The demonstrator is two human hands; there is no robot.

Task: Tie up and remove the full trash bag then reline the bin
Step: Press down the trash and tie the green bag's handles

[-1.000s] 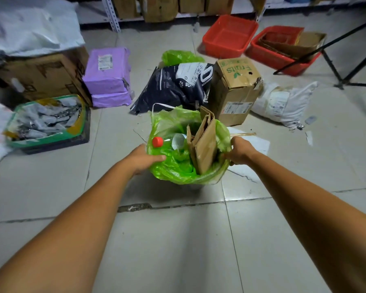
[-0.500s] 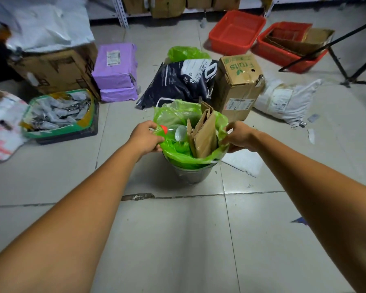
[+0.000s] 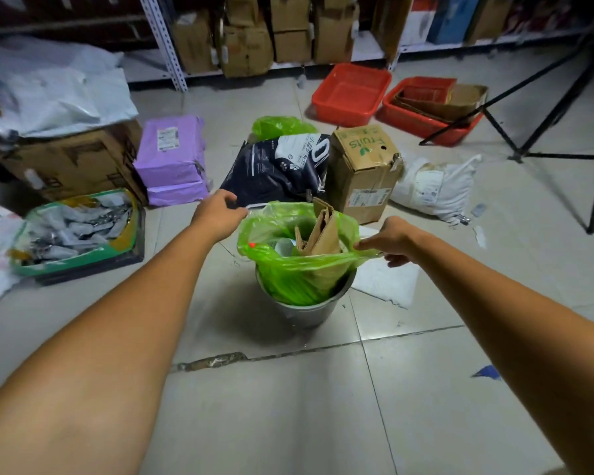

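Green trash bag [image 3: 299,272] is sitting in the metal bin [image 3: 306,311] on the tiled floor [image 3: 288,406], with its rim standing above the bin's edge and folded cardboard [image 3: 323,231] and a red cap [image 3: 252,245] showing inside. The left hand [image 3: 218,214] is pinching the bag's far left rim in a narrow grip. The right hand [image 3: 393,241] is holding the right edge in its grip and stretching it outward.

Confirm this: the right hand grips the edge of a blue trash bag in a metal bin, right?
No: the head view shows the trash bag is green, not blue. The right hand does grip its edge, and it sits in the metal bin.
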